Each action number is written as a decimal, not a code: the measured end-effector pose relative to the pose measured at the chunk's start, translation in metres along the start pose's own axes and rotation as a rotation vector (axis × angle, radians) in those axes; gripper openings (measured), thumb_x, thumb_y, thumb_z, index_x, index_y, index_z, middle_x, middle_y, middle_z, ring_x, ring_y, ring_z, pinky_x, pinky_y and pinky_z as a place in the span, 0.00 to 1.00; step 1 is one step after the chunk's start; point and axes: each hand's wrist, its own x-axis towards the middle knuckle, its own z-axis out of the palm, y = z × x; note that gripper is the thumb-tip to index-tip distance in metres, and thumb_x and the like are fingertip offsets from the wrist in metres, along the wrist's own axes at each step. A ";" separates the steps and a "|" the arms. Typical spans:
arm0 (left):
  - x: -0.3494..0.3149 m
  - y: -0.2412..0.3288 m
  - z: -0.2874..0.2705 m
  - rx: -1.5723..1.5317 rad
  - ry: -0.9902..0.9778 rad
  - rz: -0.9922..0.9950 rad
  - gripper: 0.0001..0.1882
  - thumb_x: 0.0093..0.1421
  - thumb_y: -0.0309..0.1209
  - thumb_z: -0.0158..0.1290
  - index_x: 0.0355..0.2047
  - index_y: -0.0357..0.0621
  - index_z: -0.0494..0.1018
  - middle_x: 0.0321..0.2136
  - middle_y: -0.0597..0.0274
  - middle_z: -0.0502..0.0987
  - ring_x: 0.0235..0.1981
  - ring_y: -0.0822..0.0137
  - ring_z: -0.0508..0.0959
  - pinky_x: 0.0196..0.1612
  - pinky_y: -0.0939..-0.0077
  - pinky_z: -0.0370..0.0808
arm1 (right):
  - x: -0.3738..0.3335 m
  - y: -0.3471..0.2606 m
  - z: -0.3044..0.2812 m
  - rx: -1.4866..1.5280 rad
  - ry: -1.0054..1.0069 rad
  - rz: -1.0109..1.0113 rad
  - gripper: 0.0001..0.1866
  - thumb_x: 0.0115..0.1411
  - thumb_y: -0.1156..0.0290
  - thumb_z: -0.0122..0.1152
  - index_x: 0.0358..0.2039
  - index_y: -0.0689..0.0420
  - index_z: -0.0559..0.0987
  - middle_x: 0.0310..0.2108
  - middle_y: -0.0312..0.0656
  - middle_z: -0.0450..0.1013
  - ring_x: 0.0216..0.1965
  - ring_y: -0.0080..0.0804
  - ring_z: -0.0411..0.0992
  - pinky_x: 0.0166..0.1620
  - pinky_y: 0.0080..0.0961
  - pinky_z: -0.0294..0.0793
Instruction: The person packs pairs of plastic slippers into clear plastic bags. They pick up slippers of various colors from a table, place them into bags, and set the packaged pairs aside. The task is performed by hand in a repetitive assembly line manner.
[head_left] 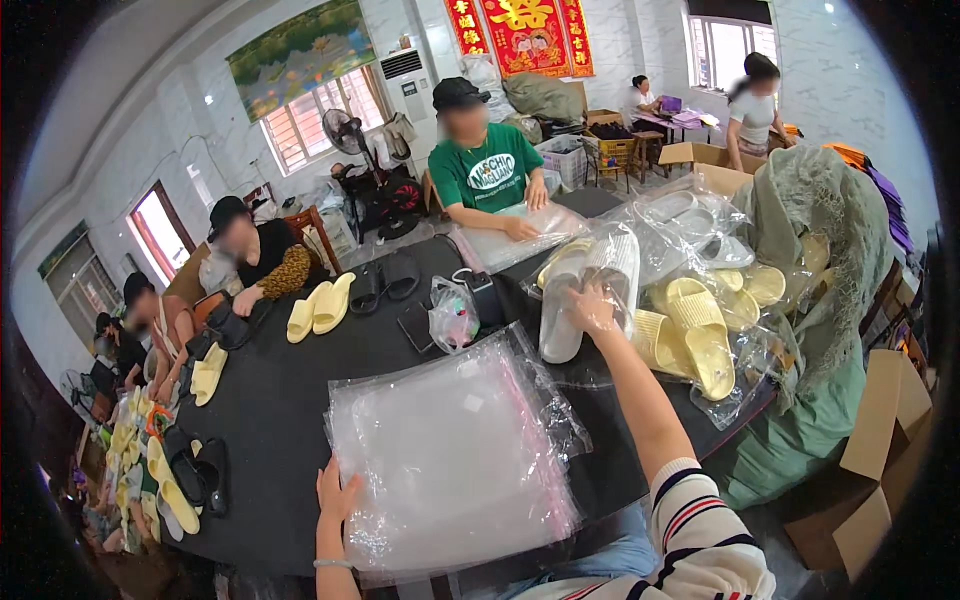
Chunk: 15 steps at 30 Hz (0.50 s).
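My right hand (595, 308) reaches forward onto a pair of whitish slide sandals (620, 265) in a clear bag, its fingers gripping between the two. Beside them, at the right of the black table, lie bagged pale yellow slides (700, 335) and more bagged grey-white slides (675, 215). A thick stack of clear plastic bags (450, 460) with a pinkish edge lies right in front of me. At its left side my left hand (338, 492) rests with fingers apart, touching the edge and holding nothing.
Across the black table (290, 430), a person in a green shirt (490, 170) handles clear bags. Loose yellow slides (322, 307) and black slides (385, 278) lie left of centre. Workers sit along the left. An opened cardboard box (870, 460) and a green sack (800, 440) stand at right.
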 end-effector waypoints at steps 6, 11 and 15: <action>-0.002 0.002 -0.004 -0.005 -0.012 -0.020 0.44 0.55 0.48 0.55 0.66 0.40 0.51 0.64 0.51 0.58 0.66 0.58 0.56 0.69 0.59 0.39 | 0.012 0.014 0.008 0.078 0.301 -0.006 0.28 0.62 0.57 0.48 0.58 0.61 0.67 0.65 0.56 0.52 0.65 0.56 0.52 0.64 0.49 0.53; -0.002 0.003 -0.004 0.005 -0.024 0.003 0.52 0.48 0.53 0.60 0.66 0.40 0.50 0.65 0.53 0.58 0.66 0.57 0.55 0.69 0.57 0.40 | -0.015 0.020 -0.088 0.752 0.453 -0.164 0.25 0.64 0.65 0.54 0.58 0.64 0.67 0.56 0.56 0.66 0.58 0.47 0.62 0.60 0.37 0.60; 0.001 0.011 -0.006 -0.017 -0.047 0.018 0.54 0.47 0.55 0.61 0.66 0.41 0.50 0.65 0.53 0.57 0.67 0.58 0.53 0.69 0.56 0.39 | -0.084 -0.044 -0.180 1.656 0.139 -0.298 0.27 0.60 0.68 0.61 0.58 0.61 0.67 0.55 0.40 0.68 0.55 0.28 0.66 0.56 0.25 0.65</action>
